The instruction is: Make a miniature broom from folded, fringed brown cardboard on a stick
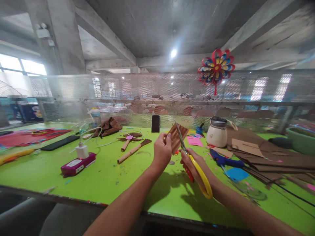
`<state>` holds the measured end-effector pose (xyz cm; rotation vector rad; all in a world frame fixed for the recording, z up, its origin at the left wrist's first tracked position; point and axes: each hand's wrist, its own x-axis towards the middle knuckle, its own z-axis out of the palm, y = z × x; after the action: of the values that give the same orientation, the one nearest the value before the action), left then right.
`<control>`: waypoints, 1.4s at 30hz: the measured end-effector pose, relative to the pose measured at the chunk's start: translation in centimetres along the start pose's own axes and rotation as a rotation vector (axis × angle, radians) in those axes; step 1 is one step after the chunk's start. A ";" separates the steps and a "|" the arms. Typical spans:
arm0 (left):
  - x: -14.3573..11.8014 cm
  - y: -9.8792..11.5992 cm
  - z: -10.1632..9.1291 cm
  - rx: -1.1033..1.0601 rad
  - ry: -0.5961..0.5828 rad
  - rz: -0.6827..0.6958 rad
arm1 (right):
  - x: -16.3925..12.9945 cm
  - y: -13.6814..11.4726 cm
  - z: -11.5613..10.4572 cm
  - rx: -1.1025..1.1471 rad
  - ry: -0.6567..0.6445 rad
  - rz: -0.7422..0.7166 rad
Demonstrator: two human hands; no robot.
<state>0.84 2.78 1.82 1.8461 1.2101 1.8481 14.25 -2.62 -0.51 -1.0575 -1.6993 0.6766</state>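
Observation:
My left hand (162, 149) pinches a piece of brown striped paper (175, 139) by its left edge, above the green table. In my right hand (194, 164) is a pair of scissors (202, 178) with one yellow and one red handle. Their blades point up and away from me and lie across the paper; whether they are cutting into it I cannot tell. To the left on the table are a rolled brown paper stick (134, 151) with a frayed end and another rolled piece (126, 143) topped by brown leaf-like paper.
A purple power strip (78, 164) with a white charger stands at left. A phone (155, 124) leans upright at the back. At right are a blue glue gun (225, 160), a lidded jar (217, 132), brown paper sheets (265, 155) and a green basin (301, 139).

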 end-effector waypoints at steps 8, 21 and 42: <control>0.1 0.2 -0.1 0.003 0.017 0.006 | 0.0 0.1 0.0 -0.046 0.015 -0.024; 0.3 -0.6 -0.2 0.136 0.038 0.067 | 0.1 0.5 0.0 -0.041 0.025 -0.013; 0.4 -0.6 -0.5 0.105 0.026 0.072 | -0.1 -0.1 -0.1 -0.049 0.016 -0.019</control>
<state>0.10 3.28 1.77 1.9514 1.2888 1.8855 14.31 -2.77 -0.49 -1.0767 -1.7181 0.6156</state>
